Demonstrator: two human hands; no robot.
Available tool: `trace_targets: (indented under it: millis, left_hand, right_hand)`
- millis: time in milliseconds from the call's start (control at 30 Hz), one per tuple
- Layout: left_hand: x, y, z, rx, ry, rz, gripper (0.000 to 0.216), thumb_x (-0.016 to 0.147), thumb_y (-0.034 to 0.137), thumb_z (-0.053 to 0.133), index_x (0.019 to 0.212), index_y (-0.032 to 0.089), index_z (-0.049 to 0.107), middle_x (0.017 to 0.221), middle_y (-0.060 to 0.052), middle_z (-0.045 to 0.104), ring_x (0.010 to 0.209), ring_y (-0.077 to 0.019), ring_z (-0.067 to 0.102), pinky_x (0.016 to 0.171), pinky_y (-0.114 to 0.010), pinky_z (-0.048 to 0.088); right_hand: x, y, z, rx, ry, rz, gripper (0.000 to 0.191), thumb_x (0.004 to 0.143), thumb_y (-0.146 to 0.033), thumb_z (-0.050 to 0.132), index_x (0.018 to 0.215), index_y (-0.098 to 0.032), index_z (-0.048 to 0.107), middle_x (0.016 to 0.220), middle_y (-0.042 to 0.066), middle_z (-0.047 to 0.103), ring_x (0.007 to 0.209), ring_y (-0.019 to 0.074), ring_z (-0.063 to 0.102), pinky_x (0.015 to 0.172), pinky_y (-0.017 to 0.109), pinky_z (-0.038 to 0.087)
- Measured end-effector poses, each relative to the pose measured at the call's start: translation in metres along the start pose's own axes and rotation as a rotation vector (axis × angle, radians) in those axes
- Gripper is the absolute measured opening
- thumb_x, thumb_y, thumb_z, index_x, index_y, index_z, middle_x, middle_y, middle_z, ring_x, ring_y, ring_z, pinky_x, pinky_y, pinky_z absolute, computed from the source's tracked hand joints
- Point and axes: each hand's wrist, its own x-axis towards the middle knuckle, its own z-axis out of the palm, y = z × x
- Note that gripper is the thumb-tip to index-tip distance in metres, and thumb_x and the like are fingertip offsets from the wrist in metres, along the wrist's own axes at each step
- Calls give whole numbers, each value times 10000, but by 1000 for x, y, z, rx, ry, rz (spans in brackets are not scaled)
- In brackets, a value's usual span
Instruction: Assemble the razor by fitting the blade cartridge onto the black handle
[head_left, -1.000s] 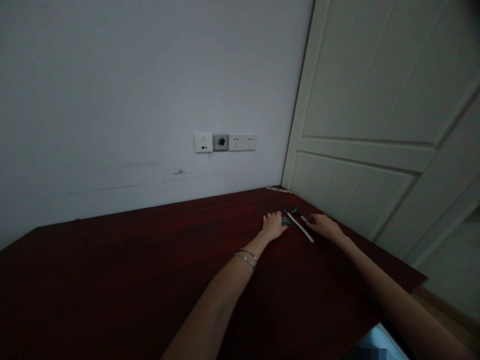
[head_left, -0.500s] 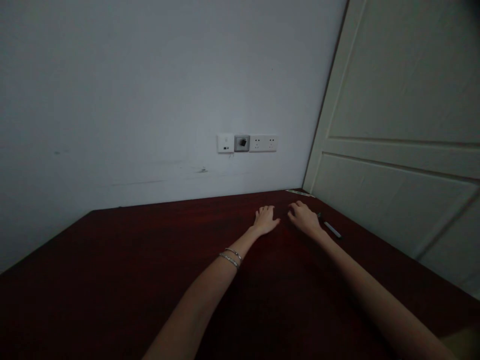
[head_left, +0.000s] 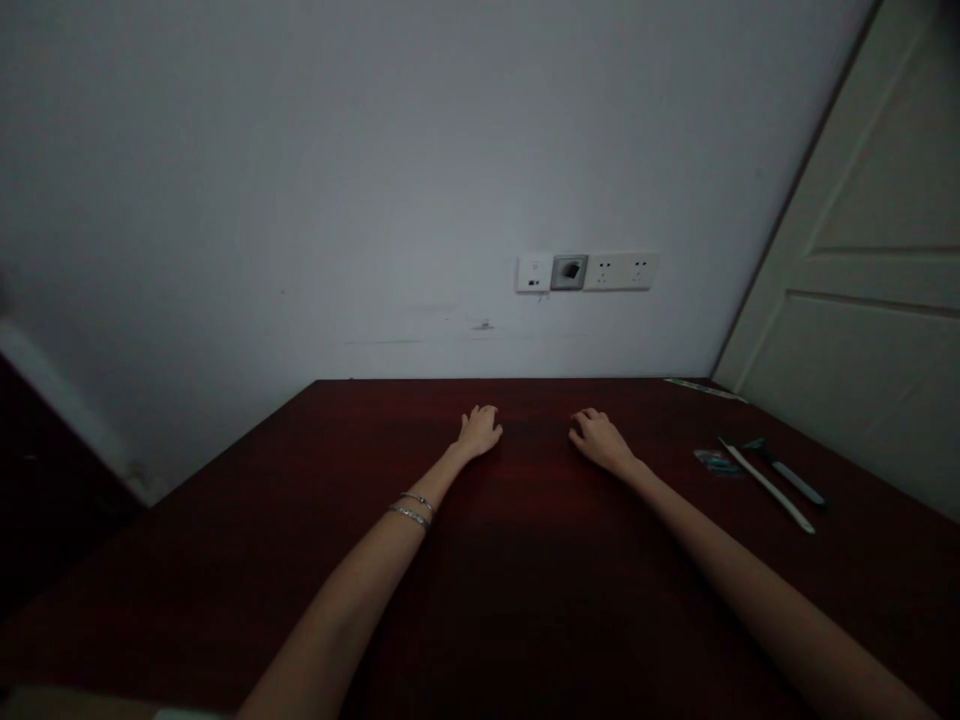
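My left hand (head_left: 478,432) lies palm down on the dark red table (head_left: 525,560), fingers loosely curled and holding nothing; thin bracelets (head_left: 411,506) circle its wrist. My right hand (head_left: 596,438) rests the same way a short gap to the right, also with nothing in it. Off to the right, apart from both hands, lie a long white strip (head_left: 766,485), a dark pen-like tool (head_left: 787,476) and a small bluish item (head_left: 717,461).
A white wall with a row of sockets (head_left: 586,272) stands behind the table. A pale panelled door (head_left: 870,300) borders the table on the right. A thin strip (head_left: 703,388) lies at the far right corner. Dark furniture (head_left: 45,480) shows at left.
Both hands left the small items at the right and moved to the table's middle. The view swung left, so the door slid toward the right edge.
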Motion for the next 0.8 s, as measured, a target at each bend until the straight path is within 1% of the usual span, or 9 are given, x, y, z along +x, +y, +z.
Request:
trace_targets:
  millis: [100,167,233,367,500,600,800]
  left_hand:
    - [-11,-21,-1,31,-16,-20,414,870,345,363,1245,173,398,1392,-102,359,1314,-282,235,1036,-492,226]
    - [-17,-29,0,48,-25,-15,421,881,359,341,1254,174,399,1401,-99,348,1318,-280,231,1041,-481,223]
    - [-21,-34,2,61,-35,-9,422,887,371,323,1256,183,406,1404,-93,346,1318,-277,233,1043,-475,222]
    - [-25,-34,5,85,-14,-7,425,895,379,297,1253,186,422,1403,-90,349,1314,-271,245,1043,-471,219]
    - [-26,-32,6,103,10,6,438,895,367,289,1251,159,435,1392,-97,366,1302,-272,265,1040,-457,232]
    - [-27,-30,5,112,14,2,439,897,362,279,1257,162,433,1393,-89,367,1301,-265,268,1040,-443,234]
    - [-28,-29,4,119,14,13,435,899,347,272,1256,161,437,1395,-95,362,1301,-262,266,1037,-442,232]
  right_hand:
    - [-3,-5,7,31,-47,-3,344,859,-300,401,1088,-102,565,1140,171,537,1035,255,500,873,335,382]
    - [-4,-6,11,61,-69,2,373,869,-306,380,1114,-90,559,1151,175,542,1039,249,513,879,327,384]
    - [-6,-6,15,87,-51,9,400,876,-307,360,1146,-80,547,1171,177,542,1057,245,515,895,318,381]
    - [-7,-4,21,114,-3,5,417,872,-290,355,1165,-67,550,1217,171,533,1136,242,477,952,315,352]
    - [-7,-2,23,118,-4,-10,435,868,-277,354,1179,-42,546,1242,175,524,1188,238,442,995,316,320]
    - [-6,-1,24,121,-18,6,439,865,-268,359,1202,-47,532,1279,170,495,1220,234,413,1017,321,296]
    - [-6,1,24,122,-34,2,452,867,-273,356,1225,-48,516,1301,173,472,1230,238,403,1027,320,284]
